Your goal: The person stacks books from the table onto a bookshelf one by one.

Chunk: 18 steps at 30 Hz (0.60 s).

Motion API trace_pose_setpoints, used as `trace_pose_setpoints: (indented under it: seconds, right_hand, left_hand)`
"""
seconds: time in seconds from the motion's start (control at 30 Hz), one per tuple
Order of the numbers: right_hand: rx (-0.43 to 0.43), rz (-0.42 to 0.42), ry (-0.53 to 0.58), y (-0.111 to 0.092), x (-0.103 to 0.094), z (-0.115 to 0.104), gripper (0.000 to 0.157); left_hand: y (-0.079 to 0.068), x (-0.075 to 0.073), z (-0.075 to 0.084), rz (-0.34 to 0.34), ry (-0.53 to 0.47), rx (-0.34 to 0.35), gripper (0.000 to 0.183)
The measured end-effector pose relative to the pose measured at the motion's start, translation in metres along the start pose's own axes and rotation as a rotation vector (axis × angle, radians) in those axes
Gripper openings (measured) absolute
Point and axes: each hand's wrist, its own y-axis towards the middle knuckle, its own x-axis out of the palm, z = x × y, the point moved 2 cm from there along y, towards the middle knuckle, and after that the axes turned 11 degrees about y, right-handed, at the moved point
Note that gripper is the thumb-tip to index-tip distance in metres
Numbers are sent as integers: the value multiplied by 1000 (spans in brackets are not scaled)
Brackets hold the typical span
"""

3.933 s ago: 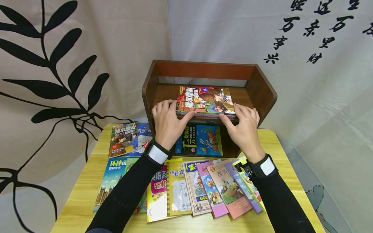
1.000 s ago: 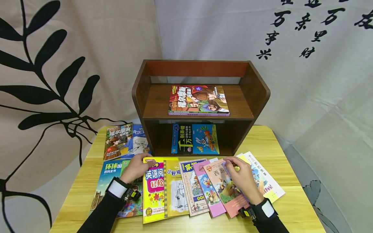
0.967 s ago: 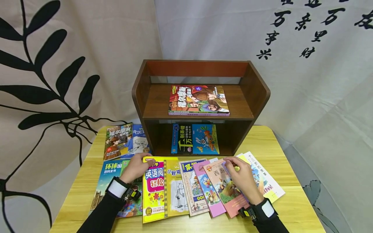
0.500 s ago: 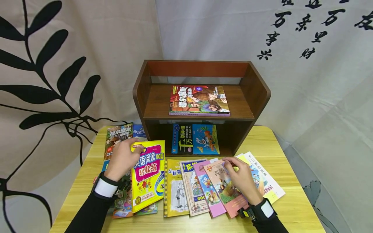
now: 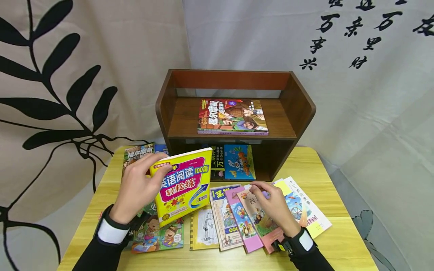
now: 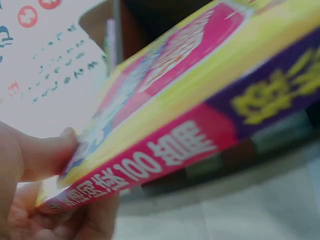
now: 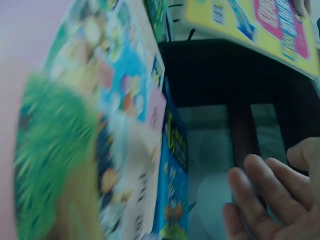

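My left hand (image 5: pixel 137 188) pinches a yellow book (image 5: pixel 184 188) by its upper left corner, thumb on the cover, and holds it tilted above the table before the shelf. In the left wrist view, the yellow book (image 6: pixel 200 75) turns its pink and purple spine to the camera, the thumb (image 6: pixel 42 155) on top and fingers beneath. My right hand (image 5: pixel 274 209) hovers over a salmon-pink book (image 5: pixel 255 216) among the fanned-out books. In the right wrist view, the fingers of my right hand (image 7: pixel 280 200) are loosely bent with nothing between them.
A brown two-tier bookshelf (image 5: pixel 305 101) stands at the table's back. A red comic-style book (image 5: pixel 234 116) lies on its upper tier; a blue book (image 5: pixel 239 162) is below. On the table lie a sketch-covered book (image 5: pixel 205 229), a white book (image 5: pixel 305 209) and a children's book (image 5: pixel 157 239).
Both hands have come down from the red book on the upper tier. My left hand has gripped the yellow book and lifted it off the table toward the shelf. My right hand moved slightly left.
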Motion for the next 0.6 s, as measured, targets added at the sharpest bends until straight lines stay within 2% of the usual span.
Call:
trace_pose_setpoints:
  seconds: [0.1,0.17,0.23,0.3,0.37,0.5,0.6]
  right_hand:
    - [-11,-84,60,2,8,-10,38]
    - [-21,-152,112,3,15,-17,42]
    - [-27,-220,174,3,23,-24,47]
    - [7,-280,247,4,31,-28,52]
    - [49,-321,305,4,38,-31,50]
    - [110,-335,345,3,46,-31,36]
    - [112,-304,371,2,43,-30,35]
  left_hand:
    - [2,4,11,34,-116,44,29]
    - [3,10,15,37,-197,49,26]
    - [4,18,18,21,-257,38,25]
    - [4,27,19,-9,-299,13,24]
    - [4,37,20,-51,-334,-15,24]
    - [1,52,19,-111,-399,-74,24]
    - [0,59,17,-148,-482,-109,26]
